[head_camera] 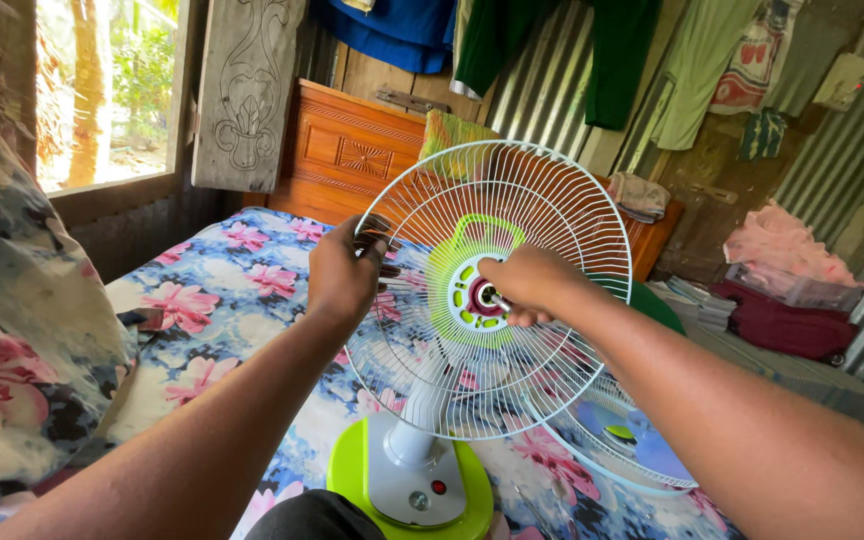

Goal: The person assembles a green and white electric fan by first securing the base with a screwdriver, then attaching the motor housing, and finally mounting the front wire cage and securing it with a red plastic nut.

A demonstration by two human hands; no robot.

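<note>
The table fan stands upright near the foot edge of the bed, its lime-green round base just in front of me and its white rear grille facing me with no blades on it. My right hand is at the centre of the grille, fingertips pressed together in a pinch around the small motor shaft that pokes out of the red and green hub. My left hand is curled shut over the grille's left rim, thumb on my side of the wires, the other fingers hidden behind them.

Just to the right of the base, flat on the sheet, lies the front grille with the blue blade set resting in it, touching the standing grille's lower rim or very near it; I cannot tell which. The flowered sheet lies bare to the left of the fan as far as the bed's window side. A patterned quilt is heaped at the left edge.

The carved wooden headboard closes the far end. Beyond the right edge a green stool top peeks out, then stacked papers and a dark red bag against the corrugated wall, where clothes hang
</note>
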